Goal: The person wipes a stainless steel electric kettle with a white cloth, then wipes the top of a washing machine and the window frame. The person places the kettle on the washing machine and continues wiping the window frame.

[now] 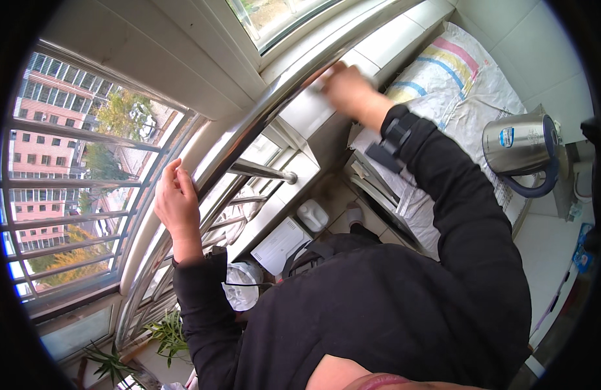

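A polished metal handrail [285, 97] curves across the view in front of a window. My left hand [177, 207] is raised beside it, near the pale window frame [227, 105]. Its fingertips are close together, and I cannot tell whether they touch the frame or pinch anything. Farther along, my right hand [351, 92] is at the rail above the white tiled ledge [307, 112]. Motion blurs its curled fingers, so whether it grips the rail or holds something is unclear. Dark straps circle both wrists over black sleeves.
A stainless-steel kettle [517, 144] stands at the right, by a striped white woven sack [456, 68]. Below are a white plastic jug [312, 215], a white box [281, 246] and a bag-lined bin [242, 285]. Potted plants [168, 336] sit lower left; metal bars [76, 183] cross the window.
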Demonstrator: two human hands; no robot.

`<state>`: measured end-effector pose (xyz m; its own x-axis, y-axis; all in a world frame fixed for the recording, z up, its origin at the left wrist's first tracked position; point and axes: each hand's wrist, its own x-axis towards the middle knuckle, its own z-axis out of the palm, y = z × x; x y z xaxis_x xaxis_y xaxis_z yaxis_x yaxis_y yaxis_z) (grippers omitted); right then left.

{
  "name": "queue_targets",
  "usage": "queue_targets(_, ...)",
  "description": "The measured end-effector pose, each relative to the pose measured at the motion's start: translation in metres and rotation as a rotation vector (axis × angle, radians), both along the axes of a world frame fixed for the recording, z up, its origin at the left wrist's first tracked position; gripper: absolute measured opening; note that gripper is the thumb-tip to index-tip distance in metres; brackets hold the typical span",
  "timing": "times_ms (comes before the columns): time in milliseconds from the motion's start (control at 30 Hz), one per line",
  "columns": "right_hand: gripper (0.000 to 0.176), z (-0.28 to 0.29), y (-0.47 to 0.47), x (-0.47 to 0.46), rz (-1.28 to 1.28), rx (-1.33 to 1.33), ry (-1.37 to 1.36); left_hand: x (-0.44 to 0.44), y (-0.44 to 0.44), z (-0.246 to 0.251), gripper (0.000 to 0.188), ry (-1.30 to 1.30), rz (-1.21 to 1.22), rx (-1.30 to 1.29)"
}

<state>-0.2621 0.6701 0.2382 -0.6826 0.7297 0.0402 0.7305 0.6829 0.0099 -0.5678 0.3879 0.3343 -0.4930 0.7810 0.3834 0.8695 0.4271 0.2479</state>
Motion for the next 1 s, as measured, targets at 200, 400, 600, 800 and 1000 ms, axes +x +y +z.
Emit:
queue_targets(200,0.029,0.015,0.015,0.041,0.082,0.145,-0.053,-0.001,0.000,0.002,0.024,-0.016,-0.004,-0.014)
queue_targets(400,0.029,0.030,0.020,0.050,-0.146,0.106,0.146,0.001,0.000,0.001,0.023,-0.018,-0.009,0.026)
queue_targets(600,0.046,0.010,-0.014,0.031,0.145,0.124,0.135,0.002,0.000,0.003,0.022,-0.035,0.026,-0.026)
queue_targets(800,0.026,0.002,0.097,0.088,-0.509,0.278,0.224,0.003,0.001,0.003,0.022,-0.018,0.012,0.003)
queue_targets(1000,0.027,-0.029,0.081,0.019,-0.183,0.337,0.420,0.000,0.001,-0.001,0.024,0.007,0.004,0.006)
